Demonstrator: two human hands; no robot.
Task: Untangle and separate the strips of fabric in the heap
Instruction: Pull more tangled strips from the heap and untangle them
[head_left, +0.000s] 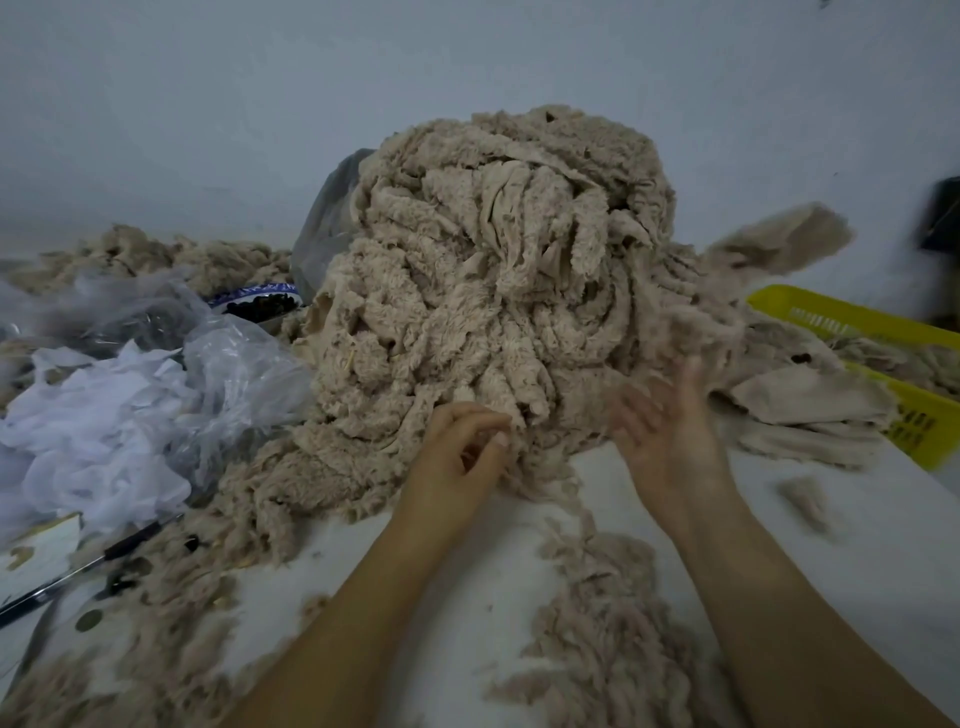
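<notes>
Pinching the near foot of the heap of beige fleece strips (493, 270) on the white table (883, 545) with the curled left hand (457, 452); holding the right hand (670, 431) spread and empty just beside it, too blurred to tell contact. Beyond, yellow basket (924, 421) cut off at right, bowl (257, 304) half hidden behind clear plastic bags (228, 364)

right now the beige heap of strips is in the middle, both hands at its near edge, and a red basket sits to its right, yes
Not quite: the basket is yellow, not red, as the head view shows. The rest holds: the beige heap is in the middle, the left hand and right hand at its near edge, the basket to its right.
</notes>
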